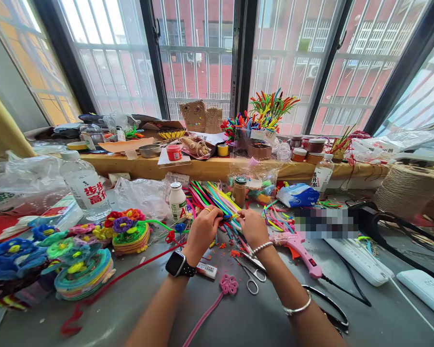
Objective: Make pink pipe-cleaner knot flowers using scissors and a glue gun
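Observation:
A bundle of many-coloured pipe cleaners (207,192) lies fanned out in the middle of the table. My left hand (205,227) is closed at its near end, thumb and fingers pinched together. Facing it, my right hand (253,226) also pinches at the stems, a short gap away. Blue and yellow stems show between my fingertips; which single stems I grip is too small to tell. Below my hands lie scissors (252,278) and a pink pipe-cleaner flower (229,284) on a long pink stem. A pink glue gun (304,251) rests right of my right wrist.
Finished pipe-cleaner flower pieces (83,274) crowd the left side. A small white bottle (177,202), a brown jar (239,191) and a tissue pack (298,195) stand behind my hands. Black-handled shears (332,313), a white power strip (363,262) and a twine spool (401,190) are at right.

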The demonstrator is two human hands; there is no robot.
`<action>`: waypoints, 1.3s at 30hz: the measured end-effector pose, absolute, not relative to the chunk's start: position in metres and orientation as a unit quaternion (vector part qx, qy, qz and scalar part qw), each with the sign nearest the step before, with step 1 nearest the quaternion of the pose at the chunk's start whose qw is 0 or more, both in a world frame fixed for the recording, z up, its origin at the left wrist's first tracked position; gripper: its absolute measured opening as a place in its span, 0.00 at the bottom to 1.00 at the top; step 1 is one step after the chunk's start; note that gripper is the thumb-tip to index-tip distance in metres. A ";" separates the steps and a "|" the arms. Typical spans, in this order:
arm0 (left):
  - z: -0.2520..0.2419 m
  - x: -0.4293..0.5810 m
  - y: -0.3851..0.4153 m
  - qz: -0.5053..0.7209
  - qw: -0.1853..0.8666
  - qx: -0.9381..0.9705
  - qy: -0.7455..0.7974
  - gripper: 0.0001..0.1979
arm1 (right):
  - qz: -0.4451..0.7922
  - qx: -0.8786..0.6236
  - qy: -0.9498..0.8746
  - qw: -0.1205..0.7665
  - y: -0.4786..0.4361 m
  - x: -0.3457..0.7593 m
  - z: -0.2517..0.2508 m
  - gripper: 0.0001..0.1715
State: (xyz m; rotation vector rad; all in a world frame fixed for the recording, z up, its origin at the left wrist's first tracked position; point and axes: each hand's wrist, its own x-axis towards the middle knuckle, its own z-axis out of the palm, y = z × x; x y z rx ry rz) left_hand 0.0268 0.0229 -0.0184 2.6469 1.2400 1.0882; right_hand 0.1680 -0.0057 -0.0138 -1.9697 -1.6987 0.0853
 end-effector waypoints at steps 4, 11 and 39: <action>-0.017 0.026 0.022 0.345 -0.003 0.846 0.407 0.04 | 0.033 -0.733 -0.626 0.265 0.004 0.161 -0.017 0.10; -0.021 0.029 0.023 0.311 -0.015 0.862 0.399 0.03 | 0.045 -0.725 -0.631 0.273 0.005 0.181 -0.007 0.10; -0.028 0.026 0.033 0.318 -0.026 0.852 0.414 0.05 | -0.042 -0.706 -0.615 0.347 -0.090 0.204 0.088 0.09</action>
